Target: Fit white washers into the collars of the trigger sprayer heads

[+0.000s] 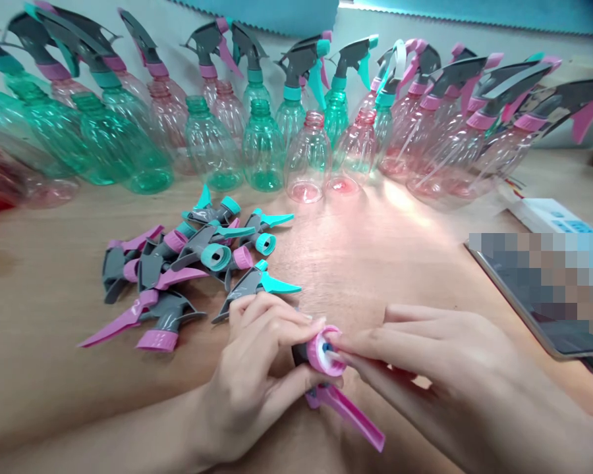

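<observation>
A spray trigger head with a pink lever and pink collar is gripped in my left hand, its collar opening turned to the right. Inside the collar I see a white ring and a small blue centre. The thumb and forefinger of my right hand are pinched together at that opening. Whatever lies between those fingertips is too small to make out. Just beyond my left hand rests a heap of loose grey trigger heads with pink and turquoise collars and levers.
Open green bottles and clear pink-tinted bottles stand along the back. Behind and beside them are several bottles fitted with trigger heads. On the right lie a phone with a cable and a white box.
</observation>
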Motion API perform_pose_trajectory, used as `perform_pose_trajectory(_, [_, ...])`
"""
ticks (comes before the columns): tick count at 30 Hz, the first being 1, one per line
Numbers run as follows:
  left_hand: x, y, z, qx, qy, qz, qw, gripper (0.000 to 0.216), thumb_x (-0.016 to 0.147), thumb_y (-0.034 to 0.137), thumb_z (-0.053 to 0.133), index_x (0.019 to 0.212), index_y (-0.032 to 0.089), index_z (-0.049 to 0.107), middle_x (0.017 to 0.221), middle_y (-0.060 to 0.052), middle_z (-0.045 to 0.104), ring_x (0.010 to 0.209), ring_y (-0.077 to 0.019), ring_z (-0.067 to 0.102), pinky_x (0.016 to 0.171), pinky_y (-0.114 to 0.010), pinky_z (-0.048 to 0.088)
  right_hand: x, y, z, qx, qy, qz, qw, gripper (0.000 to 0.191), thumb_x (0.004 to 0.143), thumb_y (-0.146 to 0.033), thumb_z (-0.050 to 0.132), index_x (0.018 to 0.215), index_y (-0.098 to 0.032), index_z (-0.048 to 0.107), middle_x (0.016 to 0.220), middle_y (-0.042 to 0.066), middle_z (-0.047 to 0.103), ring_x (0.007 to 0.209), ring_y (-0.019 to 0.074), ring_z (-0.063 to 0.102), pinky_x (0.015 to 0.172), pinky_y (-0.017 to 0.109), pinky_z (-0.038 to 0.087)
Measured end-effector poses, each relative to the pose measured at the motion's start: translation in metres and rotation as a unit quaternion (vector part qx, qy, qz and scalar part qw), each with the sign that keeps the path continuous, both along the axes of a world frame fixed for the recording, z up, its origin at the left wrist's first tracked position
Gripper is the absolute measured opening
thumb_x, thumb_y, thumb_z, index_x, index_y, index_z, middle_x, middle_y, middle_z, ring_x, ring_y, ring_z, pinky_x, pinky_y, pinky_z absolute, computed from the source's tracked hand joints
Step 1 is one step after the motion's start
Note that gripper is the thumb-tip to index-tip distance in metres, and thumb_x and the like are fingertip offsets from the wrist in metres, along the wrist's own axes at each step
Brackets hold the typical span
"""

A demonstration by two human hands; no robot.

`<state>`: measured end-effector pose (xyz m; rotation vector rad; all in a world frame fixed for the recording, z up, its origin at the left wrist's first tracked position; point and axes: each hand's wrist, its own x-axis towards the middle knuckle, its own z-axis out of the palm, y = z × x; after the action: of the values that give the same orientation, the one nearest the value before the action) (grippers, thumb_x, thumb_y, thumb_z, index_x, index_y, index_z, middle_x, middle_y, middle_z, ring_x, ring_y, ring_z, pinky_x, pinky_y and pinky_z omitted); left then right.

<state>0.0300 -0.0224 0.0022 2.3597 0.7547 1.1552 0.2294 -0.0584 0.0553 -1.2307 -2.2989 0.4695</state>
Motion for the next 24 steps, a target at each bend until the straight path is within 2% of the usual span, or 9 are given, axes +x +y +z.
perform_pose_trajectory(5, [-0.002,-0.001,-0.002,0.0,0.002,0.018,1.0,0.018,0.084,0.022,0.067,0.098,0.017,0.057,0.088,-0.002,0.067,0.082,-0.0181,0.059,0.076,-0.036,0.036,-0.004,0.002,-0.001,-0.078,0.018,-0.007,0.997,0.022,0.089,-0.018,0.049,0.076,-0.021,0.066,0.058,-0.002,0.063,0.049,0.012,0.053,0.047,0.023,0.038])
perform_pose_trajectory(12, [-0.002,-0.001,0.0,0.009,0.015,0.028,0.999,0.016,0.086,0.023,0.064,0.099,0.017,0.057,0.087,-0.003,0.066,0.082,-0.0185,0.059,0.077,-0.035,0.038,-0.005,0.023,0.007,-0.241,0.1,0.026,0.965,0.02,0.091,-0.02,0.05,0.084,-0.019,0.069,0.07,-0.003,0.068,0.06,0.0077,0.058,0.056,0.018,0.042])
perform_pose_trajectory(17, [0.0,0.0,0.0,0.004,0.021,0.011,1.0,0.015,0.086,0.025,0.064,0.097,0.017,0.057,0.087,-0.002,0.066,0.081,-0.018,0.059,0.077,-0.035,0.037,0.001,0.026,0.011,-0.232,0.039,0.026,0.972,0.018,0.088,-0.019,0.053,0.088,-0.019,0.071,0.07,-0.001,0.07,0.058,0.0093,0.056,0.049,0.02,0.038])
perform_pose_trajectory(24, [-0.003,-0.002,-0.001,-0.015,0.017,-0.012,1.0,0.017,0.084,0.022,0.066,0.098,0.019,0.056,0.087,-0.002,0.066,0.083,-0.0191,0.059,0.081,-0.037,0.036,0.006,0.026,0.013,-0.24,0.034,0.014,0.97,0.021,0.089,-0.029,0.052,0.085,-0.018,0.07,0.069,0.0,0.069,0.057,0.0097,0.055,0.05,0.021,0.04])
